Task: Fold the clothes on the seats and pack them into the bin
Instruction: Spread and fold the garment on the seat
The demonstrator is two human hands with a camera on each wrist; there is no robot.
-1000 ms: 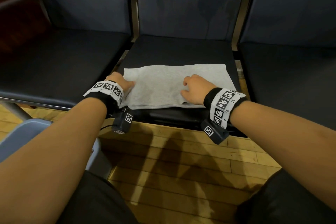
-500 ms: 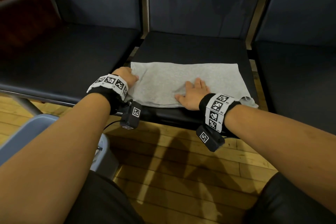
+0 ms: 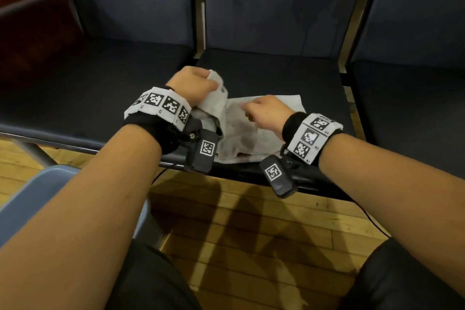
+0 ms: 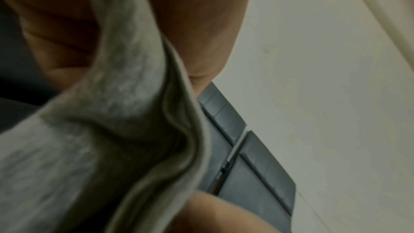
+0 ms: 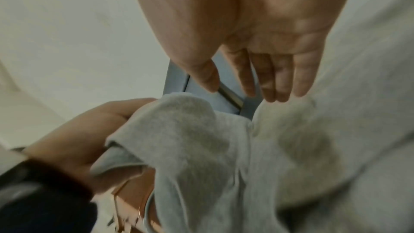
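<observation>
A grey garment lies folded on the middle dark seat. My left hand grips its left end and holds that end up off the seat. In the left wrist view the fabric is bunched between my fingers and thumb. My right hand hovers over the middle of the cloth. In the right wrist view its fingers are straight, tips just above the fabric, holding nothing. The left hand shows there too, clutching the lifted end.
A pale blue bin stands on the wooden floor at my lower left, partly behind my left forearm. Dark seats flank the middle one on both sides, with backrests behind. My knees are at the bottom corners.
My left hand has gathered the garment's left end and lifted it up and rightward. My right hand has come off the cloth's front edge and now hovers over its middle.
</observation>
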